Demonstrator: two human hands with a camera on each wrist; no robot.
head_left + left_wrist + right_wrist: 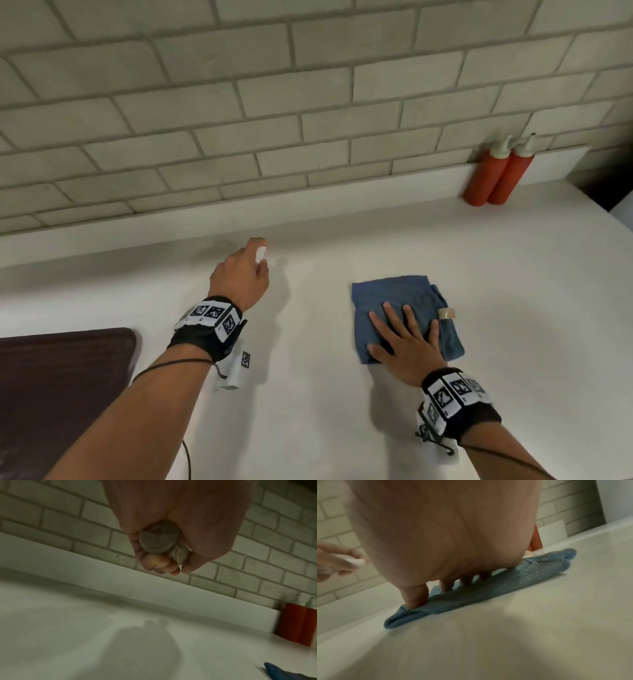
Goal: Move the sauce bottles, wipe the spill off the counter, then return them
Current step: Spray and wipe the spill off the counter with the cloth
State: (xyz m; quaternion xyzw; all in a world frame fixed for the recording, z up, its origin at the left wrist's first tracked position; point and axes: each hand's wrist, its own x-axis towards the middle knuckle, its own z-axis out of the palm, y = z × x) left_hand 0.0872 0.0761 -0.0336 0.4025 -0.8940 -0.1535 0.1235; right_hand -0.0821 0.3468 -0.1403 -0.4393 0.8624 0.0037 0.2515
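Two red sauce bottles with white nozzles stand side by side against the backsplash at the far right of the white counter; they also show as the red bottles in the left wrist view. My left hand hovers above the counter's middle, gripping a small clear bottle whose white top pokes out. My right hand lies flat, fingers spread, on a folded blue cloth, pressing the cloth against the counter. No spill is discernible.
A dark brown mat lies at the counter's near left. A small beige tag sticks out beside the cloth. A brick-tiled wall with a low white ledge backs the counter. The counter ends at the far right.
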